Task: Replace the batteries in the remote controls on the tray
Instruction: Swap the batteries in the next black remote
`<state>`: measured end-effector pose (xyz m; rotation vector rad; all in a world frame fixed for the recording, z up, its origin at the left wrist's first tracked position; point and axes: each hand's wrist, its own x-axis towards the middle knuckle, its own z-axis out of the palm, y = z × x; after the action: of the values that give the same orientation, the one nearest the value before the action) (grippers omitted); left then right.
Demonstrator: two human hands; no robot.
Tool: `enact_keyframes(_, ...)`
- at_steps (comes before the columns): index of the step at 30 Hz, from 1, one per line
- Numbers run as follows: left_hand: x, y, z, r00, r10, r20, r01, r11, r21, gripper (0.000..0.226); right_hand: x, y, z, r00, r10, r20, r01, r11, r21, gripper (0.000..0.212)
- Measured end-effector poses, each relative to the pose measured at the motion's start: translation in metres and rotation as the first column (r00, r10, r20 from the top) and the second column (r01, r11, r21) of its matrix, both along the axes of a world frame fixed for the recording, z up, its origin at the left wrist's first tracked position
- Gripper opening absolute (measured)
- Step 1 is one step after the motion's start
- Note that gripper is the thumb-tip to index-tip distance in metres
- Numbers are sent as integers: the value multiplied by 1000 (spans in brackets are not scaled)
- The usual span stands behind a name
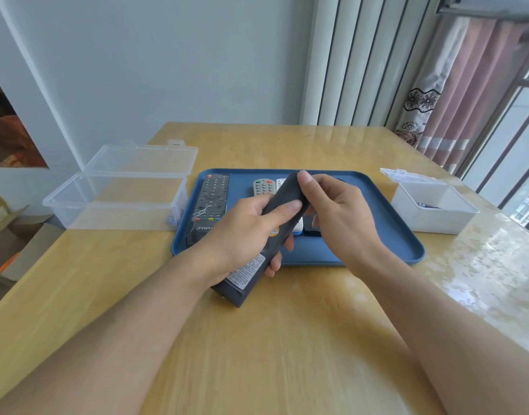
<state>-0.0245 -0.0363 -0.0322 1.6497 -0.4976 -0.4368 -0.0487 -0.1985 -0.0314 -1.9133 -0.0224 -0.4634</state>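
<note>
Both hands hold one dark grey slim plastic remote control [275, 229], back side up, above the near rim of the blue rectangular plastic tray [386, 217]. Its long axis runs from near-left to far-right. The left hand [242, 232] grips the labelled lower body; the right hand [338, 211] pinches the far end, nearer the probable battery cover. Beyond the hands, further remotes lie on the tray. The light wooden table [257, 339] stands beside a curtained window [454, 94].

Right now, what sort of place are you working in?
Probably a room at home: a wooden table against a plain wall, patterned curtains by a window.
</note>
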Motion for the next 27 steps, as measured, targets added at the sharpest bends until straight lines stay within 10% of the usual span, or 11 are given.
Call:
enact_keyframes(12,-2,5,12,987,-65,-149,71,997,30,44,8,-16,3,989,136,-49,-127,980,155,19)
enact_keyframes(20,13,25,27,873,-141,-467,-160,822,-547,82,15,-24,9,993,-71,-95,116,756,644,10)
enact_keyframes(27,21,4,1,971,176,-165,-236,831,-504,21,11,-11,-2,976,170,-133,-82,862,501,24)
